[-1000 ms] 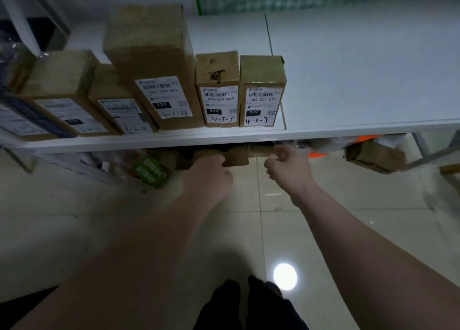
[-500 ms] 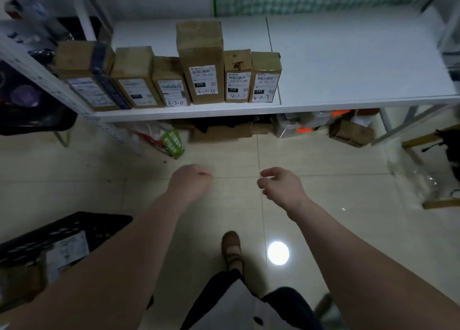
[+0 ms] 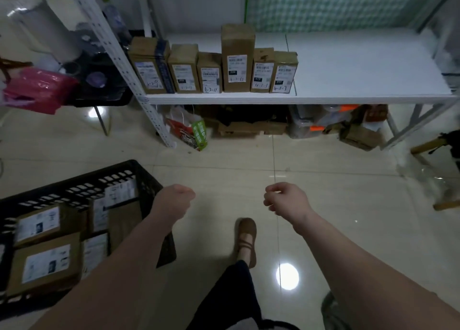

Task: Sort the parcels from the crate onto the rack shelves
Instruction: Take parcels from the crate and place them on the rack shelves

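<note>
Left hand [image 3: 174, 200]: clenched into a fist above the floor [image 3: 323, 205], holding nothing.
Right hand [image 3: 286, 200]: fingers [image 3: 270, 195] loosely curled and released, also empty.
Parcels to sort [image 3: 44, 265]: several lay in the black crate [image 3: 139, 170] at the lower left, labels up, just beside the left forearm.
Parcels already placed [image 3: 237, 60]: six stood upright in a tight row at the left end of the white shelf [image 3: 361, 65], labels facing out; the rest of that shelf was bare.
Step in hand: probably turning to the crate for the next parcel (neither hand had reached it yet).
Risk, row: a new parcel pushed in carelessly at the right end could nudge the narrow upright boxes, and the tall one looked likeliest to topple.
Risk, footing: the tiles were glossy and the shoe [image 3: 246, 235] stood near the crate's corner, so a quick turn might catch it.
Risk, upright: the perforated rack post [image 3: 129, 80] stood between crate and row, where a swung parcel could clip it.
Under the shelf: a red and green paper bag [image 3: 191, 133], flattened cardboard [image 3: 239, 128], clear bins [image 3: 306, 125] and a small box [image 3: 358, 135].
Far left: a pink bag [image 3: 37, 88], well apart from the work.
</note>
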Demonstrator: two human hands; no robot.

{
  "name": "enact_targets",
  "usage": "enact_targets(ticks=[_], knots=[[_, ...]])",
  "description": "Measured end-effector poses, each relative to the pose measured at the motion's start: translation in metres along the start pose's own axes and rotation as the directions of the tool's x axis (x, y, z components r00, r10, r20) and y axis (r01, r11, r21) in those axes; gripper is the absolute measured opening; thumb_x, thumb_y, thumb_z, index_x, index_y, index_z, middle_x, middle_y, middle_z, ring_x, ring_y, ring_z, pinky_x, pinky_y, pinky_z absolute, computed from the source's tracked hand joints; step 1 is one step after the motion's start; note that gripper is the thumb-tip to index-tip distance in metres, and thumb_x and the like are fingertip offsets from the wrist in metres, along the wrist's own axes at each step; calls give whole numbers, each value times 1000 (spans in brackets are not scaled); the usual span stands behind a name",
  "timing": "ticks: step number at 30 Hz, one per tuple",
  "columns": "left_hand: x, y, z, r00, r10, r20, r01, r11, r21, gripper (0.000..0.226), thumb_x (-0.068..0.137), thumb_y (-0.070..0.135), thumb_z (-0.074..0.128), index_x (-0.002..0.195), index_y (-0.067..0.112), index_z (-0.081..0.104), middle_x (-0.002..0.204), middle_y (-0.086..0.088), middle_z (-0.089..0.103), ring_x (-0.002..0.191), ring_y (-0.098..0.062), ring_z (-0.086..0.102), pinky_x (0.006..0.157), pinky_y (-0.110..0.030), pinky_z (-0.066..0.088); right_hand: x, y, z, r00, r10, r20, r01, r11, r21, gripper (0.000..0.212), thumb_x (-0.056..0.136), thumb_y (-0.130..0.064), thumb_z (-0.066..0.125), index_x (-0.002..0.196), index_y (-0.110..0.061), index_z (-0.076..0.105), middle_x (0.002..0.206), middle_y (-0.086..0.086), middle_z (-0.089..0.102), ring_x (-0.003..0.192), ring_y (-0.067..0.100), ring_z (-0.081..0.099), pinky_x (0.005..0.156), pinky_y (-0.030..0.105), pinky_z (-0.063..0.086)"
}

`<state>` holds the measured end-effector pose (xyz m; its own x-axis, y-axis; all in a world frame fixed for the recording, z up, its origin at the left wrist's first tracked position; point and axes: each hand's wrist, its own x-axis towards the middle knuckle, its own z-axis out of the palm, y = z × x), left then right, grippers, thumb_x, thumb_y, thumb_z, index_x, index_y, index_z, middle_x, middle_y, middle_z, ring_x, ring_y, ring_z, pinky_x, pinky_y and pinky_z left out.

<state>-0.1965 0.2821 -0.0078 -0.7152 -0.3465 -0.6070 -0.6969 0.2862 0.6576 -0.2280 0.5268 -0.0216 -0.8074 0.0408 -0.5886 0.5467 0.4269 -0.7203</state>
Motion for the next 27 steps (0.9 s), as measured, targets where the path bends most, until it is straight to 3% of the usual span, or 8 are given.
enact_targets(ticks=[5,7,10,13,17,19,24,27], knots=[[-47,-44,-39,996,45,-76,-44,999,12,14,93,21,57,96,10,66,78,-9,60,78,-27,58,78,-38,50,-48,9,27,1000,8,27,-7,999,-34,13,83,-8,61,78,-19,62,77,6,69,60,17,59,59,26,45],[-62,-56,-60,987,69,-142,-65,997,35,12,92,18,57,89,12,67,78,-9,63,82,-30,60,77,-38,48,-60,3,43,999,-20,43,22,998,-59,13,83,-9,60,76,-20,62,79,5,70,64,19,60,64,30,47],[-78,-72,-93,975,67,-214,-38,990,135,19,92,9,54,102,4,69,89,-9,64,86,-28,60,72,-30,45,-76,-6,73,995,-49,91,56,996,-68,10,83,-9,60,81,-18,64,77,4,69,64,19,59,65,30,47],[-85,-100,-120,961,2,-275,10,999,41,17,94,5,52,102,8,66,114,-15,62,98,-31,59,81,-35,50,-89,-6,108,989,-43,143,56,995,-87,10,83,-9,61,85,-18,65,74,3,68,63,18,57,63,28,45],[-91,-148,-151,955,-88,-283,69,995,-76,22,97,8,49,113,6,64,103,-5,58,85,-20,56,72,-29,50,-98,-8,158,982,-29,184,58,986,-155,12,82,-11,61,90,-18,66,75,3,69,69,19,60,67,30,48],[-94,-175,-174,948,-136,-288,98,985,-143,18,96,11,52,106,12,66,102,-3,56,77,-12,53,74,-31,52,-103,-9,189,981,-16,195,56,978,-201,12,81,-12,62,91,-18,67,79,5,70,74,21,62,71,34,50],[-91,-247,-257,936,-187,-298,124,968,-218,16,95,14,53,98,18,67,100,1,56,88,-15,56,85,-36,54,-126,-20,292,973,-16,230,87,950,-301,12,78,-19,63,89,-19,68,94,11,72,84,26,62,84,42,53],[-78,-289,-315,932,-198,-304,133,967,-219,15,95,17,53,99,21,67,111,-1,57,103,-23,57,93,-40,51,-146,-30,365,962,-13,271,115,924,-365,11,82,-17,61,88,-17,69,91,11,70,86,27,62,84,41,53]])
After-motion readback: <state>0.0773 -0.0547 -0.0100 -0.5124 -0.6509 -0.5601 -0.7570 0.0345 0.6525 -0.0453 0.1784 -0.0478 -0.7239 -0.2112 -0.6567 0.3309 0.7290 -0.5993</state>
